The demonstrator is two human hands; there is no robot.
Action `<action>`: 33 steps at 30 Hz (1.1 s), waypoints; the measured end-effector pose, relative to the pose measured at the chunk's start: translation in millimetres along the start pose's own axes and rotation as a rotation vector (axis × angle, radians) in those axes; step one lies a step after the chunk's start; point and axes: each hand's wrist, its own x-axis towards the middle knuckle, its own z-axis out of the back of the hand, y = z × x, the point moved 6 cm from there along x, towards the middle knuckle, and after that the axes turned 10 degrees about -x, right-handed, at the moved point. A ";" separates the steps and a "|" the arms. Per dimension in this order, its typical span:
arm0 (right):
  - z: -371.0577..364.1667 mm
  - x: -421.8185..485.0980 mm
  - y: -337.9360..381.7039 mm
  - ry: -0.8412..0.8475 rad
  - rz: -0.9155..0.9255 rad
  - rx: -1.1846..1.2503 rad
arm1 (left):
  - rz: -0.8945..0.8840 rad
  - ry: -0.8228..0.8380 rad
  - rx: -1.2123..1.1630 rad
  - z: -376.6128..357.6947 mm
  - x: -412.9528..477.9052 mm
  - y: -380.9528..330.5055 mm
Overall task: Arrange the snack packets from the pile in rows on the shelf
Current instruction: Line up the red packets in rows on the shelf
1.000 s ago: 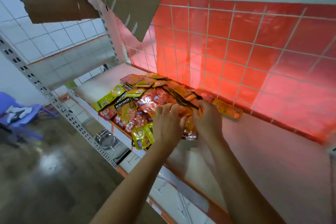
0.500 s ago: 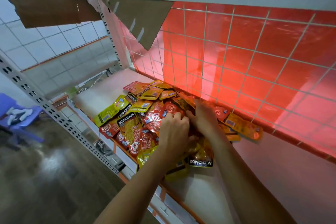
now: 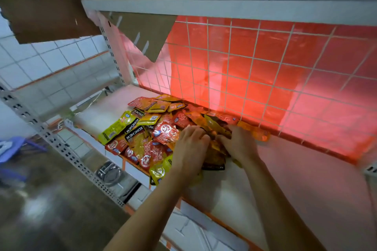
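Two hands: left hand [image 3: 189,149] and right hand [image 3: 241,144] curl round packets [image 3: 213,125] between them

both bare forearms reach in from below and converge on the snack packets [image 3: 155,132]. left hand [image 3: 189,149] is knuckles-up, fingers curled down round packets at the heap's right side. right hand [image 3: 239,143] sits just beside it, fingers pointing left, tips buried, grip unclear.

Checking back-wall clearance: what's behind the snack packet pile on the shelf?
Behind the snack packets stands a white wire grid backed by a red sheet. The rearmost packets cover the grid's foot there; whether they touch it cannot be told.
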 end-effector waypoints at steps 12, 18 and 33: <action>36.5 -118.5 -70.2 -0.154 -0.370 0.522 | 0.170 -0.213 -0.538 19.5 -46.9 -53.6; 43.3 -180.8 -100.3 -0.143 -0.458 0.768 | 0.180 -0.169 -0.754 12.1 -67.6 -98.9; 91.4 -276.9 -174.6 -0.318 -0.522 1.054 | 0.411 0.161 -1.259 -32.5 -80.9 -225.9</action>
